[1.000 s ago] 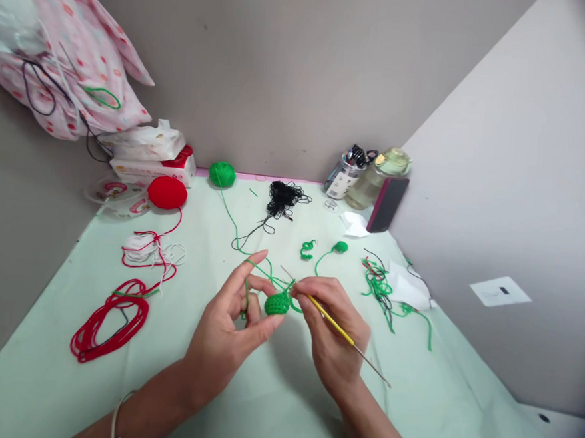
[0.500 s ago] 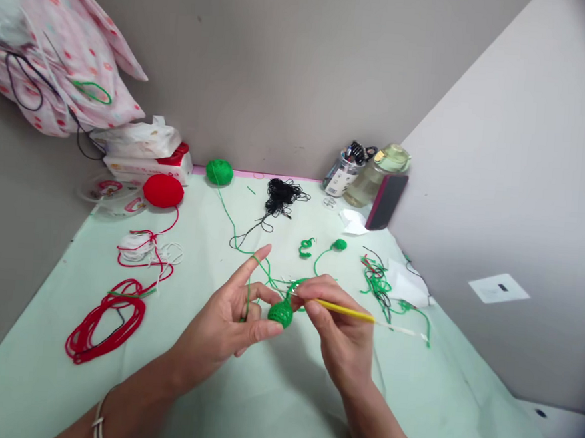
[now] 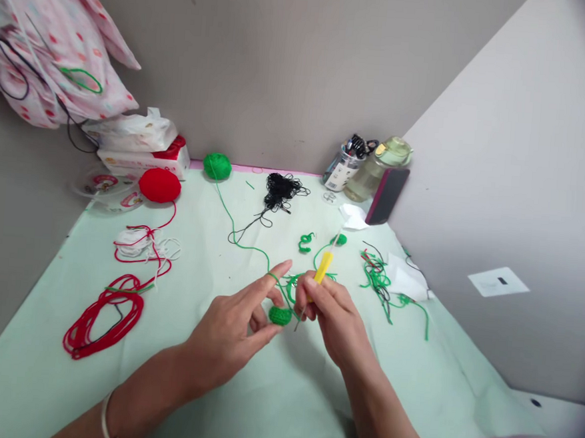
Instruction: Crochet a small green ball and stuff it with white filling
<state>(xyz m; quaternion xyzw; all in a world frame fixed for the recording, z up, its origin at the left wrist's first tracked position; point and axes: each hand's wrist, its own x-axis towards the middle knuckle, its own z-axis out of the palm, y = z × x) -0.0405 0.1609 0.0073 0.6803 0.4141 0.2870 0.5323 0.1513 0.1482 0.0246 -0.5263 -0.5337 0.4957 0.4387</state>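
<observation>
My left hand point(image 3: 235, 328) pinches a small green crocheted piece point(image 3: 280, 315) between thumb and middle finger. Its index finger points up with green yarn point(image 3: 232, 225) looped over it. That strand runs back to a green yarn ball point(image 3: 217, 166) by the wall. My right hand point(image 3: 333, 315) grips a yellow-handled crochet hook point(image 3: 322, 268), held nearly upright with its metal tip down beside the green piece. Both hands hover just above the pale green table cover point(image 3: 200, 386).
Red yarn loops point(image 3: 102, 319) and a red crocheted ball point(image 3: 159, 185) lie left. Black thread point(image 3: 279, 190), small green bits point(image 3: 307, 242) and tangled green scraps point(image 3: 383, 282) lie behind the hands. A jar of tools point(image 3: 345, 166), a bottle point(image 3: 378, 171) and a phone point(image 3: 387, 195) stand at the corner.
My right hand has swung the crochet hook from pointing right and level to nearly upright, tip down by the green piece. My left hand kept its grip and shifted slightly right.
</observation>
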